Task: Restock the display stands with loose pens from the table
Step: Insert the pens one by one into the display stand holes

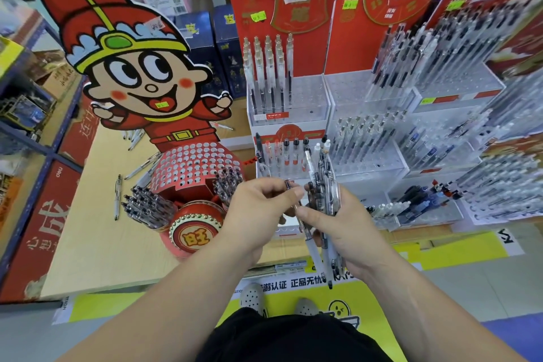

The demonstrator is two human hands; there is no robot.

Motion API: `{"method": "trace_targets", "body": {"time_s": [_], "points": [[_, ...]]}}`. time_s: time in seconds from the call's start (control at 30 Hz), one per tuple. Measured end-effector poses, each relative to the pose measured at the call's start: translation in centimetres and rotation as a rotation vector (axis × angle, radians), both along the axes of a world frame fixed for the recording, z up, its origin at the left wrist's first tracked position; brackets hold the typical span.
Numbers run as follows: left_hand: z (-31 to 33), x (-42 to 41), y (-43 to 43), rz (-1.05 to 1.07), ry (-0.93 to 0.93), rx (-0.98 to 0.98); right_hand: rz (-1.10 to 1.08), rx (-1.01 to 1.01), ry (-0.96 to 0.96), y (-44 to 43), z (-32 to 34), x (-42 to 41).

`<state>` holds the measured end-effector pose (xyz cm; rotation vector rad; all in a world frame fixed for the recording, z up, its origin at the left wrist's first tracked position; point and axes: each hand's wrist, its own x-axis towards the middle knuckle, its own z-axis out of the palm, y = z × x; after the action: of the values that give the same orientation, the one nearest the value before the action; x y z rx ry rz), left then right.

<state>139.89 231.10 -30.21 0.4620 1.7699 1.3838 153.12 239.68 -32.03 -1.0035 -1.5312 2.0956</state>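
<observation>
My right hand (pixel 349 232) grips a bundle of clear pens (pixel 321 185) upright over the table's front edge. My left hand (pixel 258 209) pinches one dark-tipped pen (pixel 289 186) at the side of that bundle. Behind my hands stands a clear tiered pen stand (pixel 293 114) with a red backboard, its upper tier half filled and its lower tier holding a few pens. To the left stands a red cartoon-figure stand (pixel 191 167) with many holes in its skirt and pens bunched at its lower sides. Loose pens (pixel 118 197) lie on the wooden table (pixel 97 238) at the left.
More clear tiered stands (pixel 440 138) packed with pens fill the right side. Dark blue boxes (pixel 202 50) stand behind the cartoon figure. Shelving with goods (pixel 23 103) runs along the left. Below are a yellow floor sticker (pixel 440 250) and my shoes (pixel 252 297).
</observation>
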Motion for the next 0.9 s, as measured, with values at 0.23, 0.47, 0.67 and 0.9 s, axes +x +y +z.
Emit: {"method": "trace_targets", "body": {"time_s": [0.23, 0.47, 0.67, 0.9], "points": [[0.5, -0.9, -0.5, 0.038, -0.071, 0.000, -0.033, -0.013, -0.036, 0.5, -0.8, 0.3], [1.5, -6.8, -2.9, 0.165, 0.520, -0.100, -0.041, -0.063, -0.054, 0.9, -1.8, -0.3], [-0.3, -7.8, -3.8, 0.143, 0.650, -0.129, -0.031, -0.067, -0.074, 0.4, -2.1, -1.2], [-2.8, -7.8, -3.9, 0.044, 0.814, -0.204, -0.046, -0.078, -0.092, 0.2, -2.2, -1.7]]}}
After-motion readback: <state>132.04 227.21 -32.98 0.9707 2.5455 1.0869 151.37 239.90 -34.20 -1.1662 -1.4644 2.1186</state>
